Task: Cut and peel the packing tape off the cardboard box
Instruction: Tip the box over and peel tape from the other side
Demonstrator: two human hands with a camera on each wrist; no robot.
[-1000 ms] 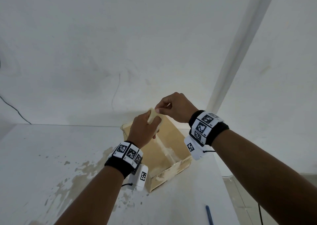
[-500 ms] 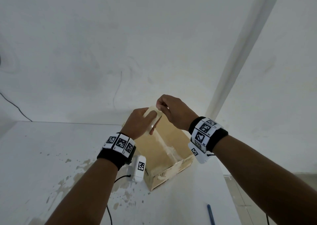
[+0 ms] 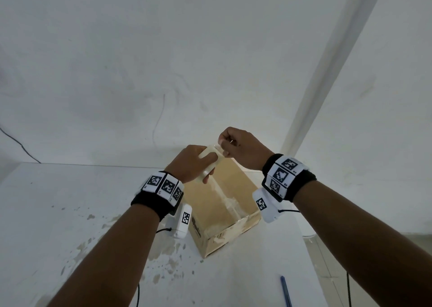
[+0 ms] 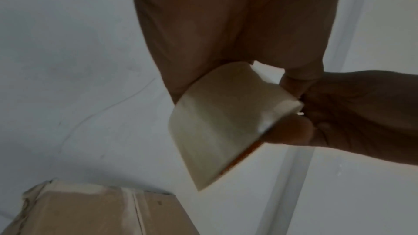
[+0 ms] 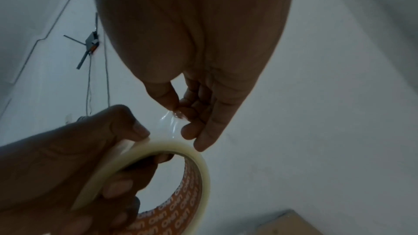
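The cardboard box [image 3: 219, 203] sits on the white table [image 3: 70, 213], just below and between the two raised hands, one corner turned toward the person. A strip of clear packing tape [image 3: 228, 200] runs along the seam of its closed top and down over the near edge, wrinkled and whitish where it folds over. Dark print shows on the box's left side.

Above the far part of the box the left hand [image 3: 195, 164] grips a roll of tape [image 3: 210, 162], fingers curled through the core and thumb against the outer face. The right wrist view shows the roll's inner ring printed in orange with white letters. The right hand [image 3: 242, 148] is just beside the roll, on its right, with thumb and fingertips [image 5: 178, 106] pinching a loose, crinkled end of clear tape [image 5: 168, 122] that leads back to the roll; its other fingers are curled in.

Below the right forearm a blue pen [image 3: 285, 291] lies on the table near its right edge. Under the left forearm the table's surface is chipped and blotched. Both wrists carry black bands with square black-and-white markers, and thin cables hang from them.
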